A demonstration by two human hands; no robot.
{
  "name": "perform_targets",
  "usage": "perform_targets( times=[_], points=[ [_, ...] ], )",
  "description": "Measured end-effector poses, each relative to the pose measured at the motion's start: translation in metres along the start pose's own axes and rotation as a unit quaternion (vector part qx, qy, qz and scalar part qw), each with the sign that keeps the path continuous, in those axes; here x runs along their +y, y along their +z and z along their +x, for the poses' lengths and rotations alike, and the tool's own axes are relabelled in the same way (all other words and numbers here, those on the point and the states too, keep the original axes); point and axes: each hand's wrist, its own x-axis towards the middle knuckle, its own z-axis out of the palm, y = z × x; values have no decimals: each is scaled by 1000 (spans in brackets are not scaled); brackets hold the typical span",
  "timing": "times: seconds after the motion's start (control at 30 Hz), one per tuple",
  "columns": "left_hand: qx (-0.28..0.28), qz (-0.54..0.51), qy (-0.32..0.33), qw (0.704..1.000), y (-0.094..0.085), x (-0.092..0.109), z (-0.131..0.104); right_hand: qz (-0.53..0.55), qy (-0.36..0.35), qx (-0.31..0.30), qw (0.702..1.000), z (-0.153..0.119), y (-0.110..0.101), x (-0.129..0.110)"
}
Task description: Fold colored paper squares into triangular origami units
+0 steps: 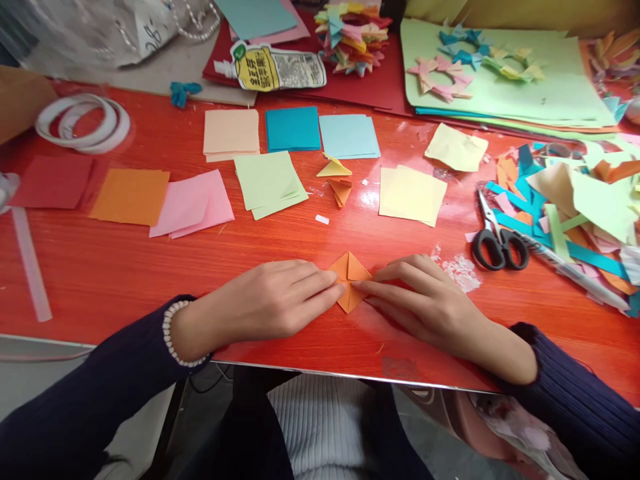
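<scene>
A small orange paper (349,267), folded into a diamond with flaps meeting at its centre, lies on the red table (165,267) near the front edge. From the left, my left hand (280,297) rests its closed-together fingertips on the paper's left corner and centre. My right hand (435,297) touches the right corner with its fingertips, the fingers close together and bent. Just beyond the diamond are a folded orange piece (341,192) and a folded yellow piece (334,167).
Stacks of coloured squares (270,183) lie behind my hands. Black-handled scissors (500,247), a marker (575,270) and paper scraps (595,200) are at the right. Tape rolls (83,123) lie at the left. A pouch (275,67) and paper wreaths (443,79) stand farther back.
</scene>
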Motion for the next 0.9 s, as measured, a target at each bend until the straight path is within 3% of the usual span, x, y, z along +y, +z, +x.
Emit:
perform_targets(
  times=[0.23,0.43,0.53,0.77,0.9],
  points=[
    [-28,-8,-5,1000,1,0,1,-24,35,9,999,6,1,-2],
    [-29,-15,-5,999,1,1,-1,-32,122,47,991,12,7,-10],
    [-32,-22,-7,999,0,0,-2,-41,130,50,989,13,10,-10],
    [-29,-23,-9,999,1,-1,-2,-82,103,54,990,8,8,-10],
    [-12,-27,-21,999,1,-2,-3,-66,-35,27,997,4,2,-13]
  ],
)
